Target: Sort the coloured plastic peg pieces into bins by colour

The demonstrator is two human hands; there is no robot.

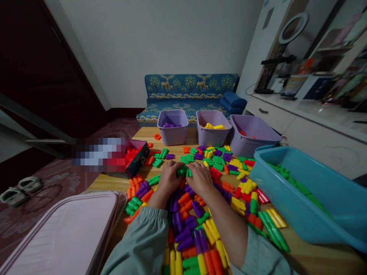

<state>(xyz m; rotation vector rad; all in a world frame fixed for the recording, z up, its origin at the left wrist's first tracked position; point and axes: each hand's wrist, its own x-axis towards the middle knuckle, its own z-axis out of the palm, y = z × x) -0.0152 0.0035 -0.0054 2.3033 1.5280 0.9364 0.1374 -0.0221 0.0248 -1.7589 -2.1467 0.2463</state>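
Head view shows the green pieces [184,171] to the left of the teal bin [282,208], enclosed between the curled fingers of the left hand [171,175] and the right hand [198,175], both of which pinch them. Relative to the teal bin, the right hand is the nearer hand and the left hand the farther; the long axis of the green pieces cannot be determined because the fingers cover part of them. The green pieces lie directly at the fingertips, in contact with both hands, above loose multicoloured pieces [197,209] left of the teal bin.
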